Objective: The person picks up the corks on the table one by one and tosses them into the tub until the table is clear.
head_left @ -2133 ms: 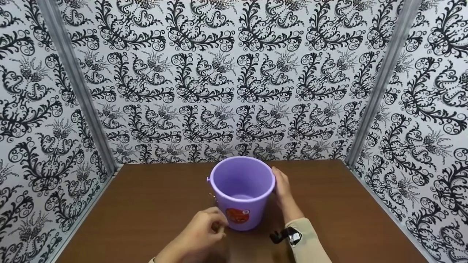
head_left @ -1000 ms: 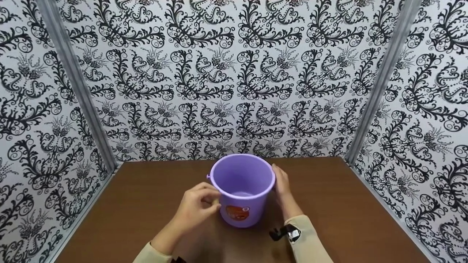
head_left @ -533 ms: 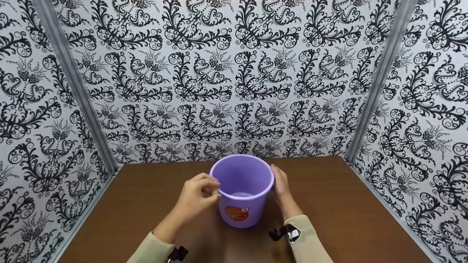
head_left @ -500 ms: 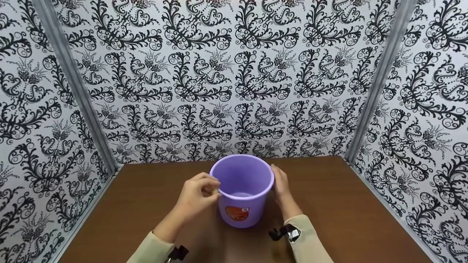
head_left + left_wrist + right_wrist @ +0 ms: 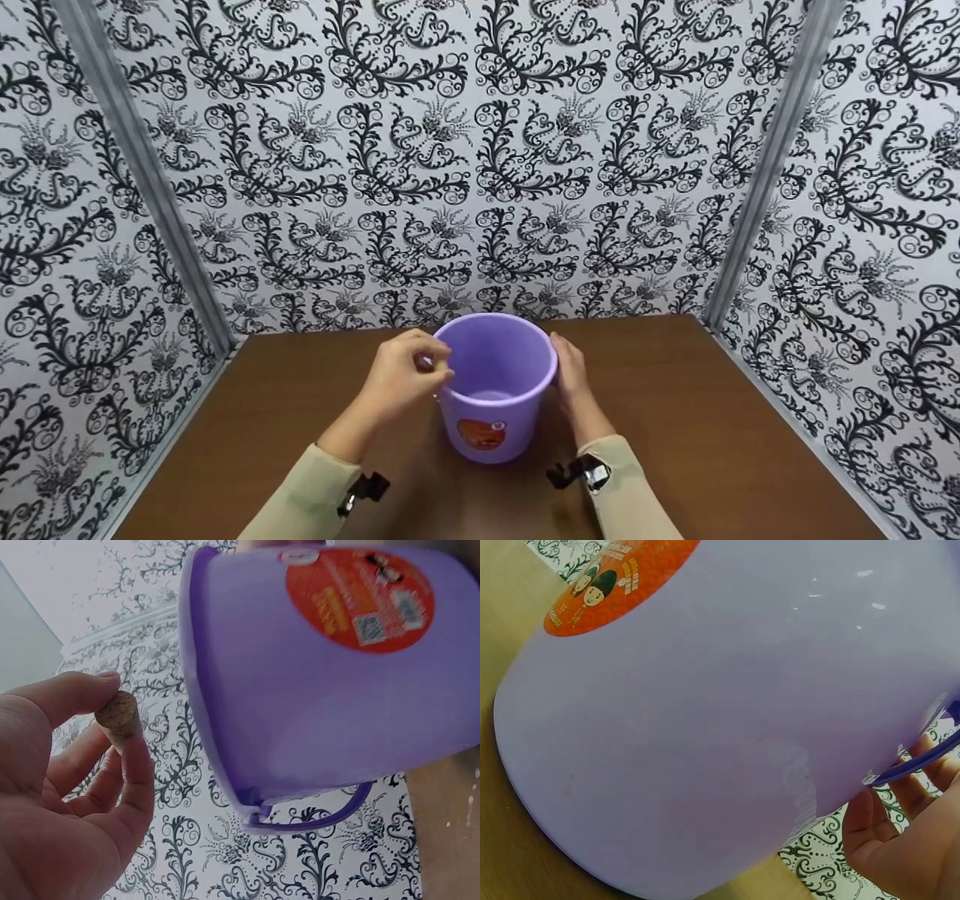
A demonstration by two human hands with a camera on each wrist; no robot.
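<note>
A purple bucket (image 5: 487,420) with a round red-orange sticker (image 5: 481,433) stands upright on the brown table, its mouth facing up. My left hand (image 5: 401,371) is raised at the left side of its rim. Between thumb and fingers it pinches a small cork (image 5: 118,717), seen plainly in the left wrist view. My right hand (image 5: 571,369) holds the bucket's right side close under the rim. In the right wrist view, its thumb lies against the wall, and its fingers reach behind a purple curved bar (image 5: 922,761). The bucket's handle (image 5: 341,817) hangs down in the left wrist view.
The brown table (image 5: 697,435) is bounded by walls (image 5: 465,150) covered in black-and-white scroll pattern, with grey corner posts (image 5: 142,172). Black wrist mounts (image 5: 367,489) sit on both sleeves. The bucket's visible inner floor (image 5: 491,394) is bare.
My left hand has risen from low at the bucket's front left to its rim, bringing the cork up. The right hand and the bucket have stayed in place.
</note>
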